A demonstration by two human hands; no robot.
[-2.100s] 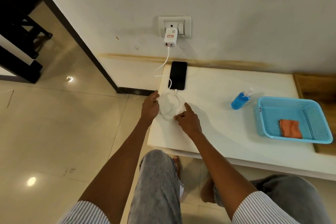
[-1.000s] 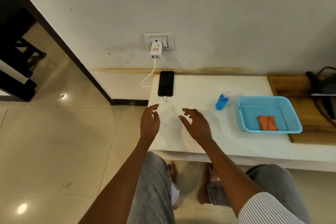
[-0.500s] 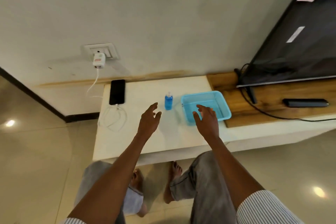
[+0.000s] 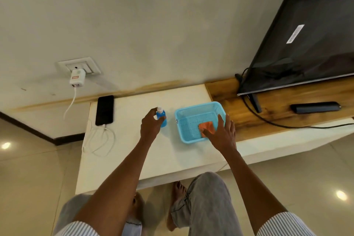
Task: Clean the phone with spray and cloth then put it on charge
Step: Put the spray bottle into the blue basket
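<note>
A white desk [image 4: 168, 161] runs along the wall, with a dark television [image 4: 306, 40] at its right end. A blue basket [image 4: 199, 120] sits mid-desk. The phone [image 4: 105, 110] lies flat, face up, at the far left corner, its long axis pointing toward the wall, its near end plugged into the white cable [image 4: 99, 140]. The left hand [image 4: 151, 126] has its grip wrapped around the blue spray bottle [image 4: 161, 118]. The right hand [image 4: 220, 132] reaches into the basket, fingers spread on the orange cloth [image 4: 207, 127]. Spraying a plugged-in phone risks wetting the port.
</note>
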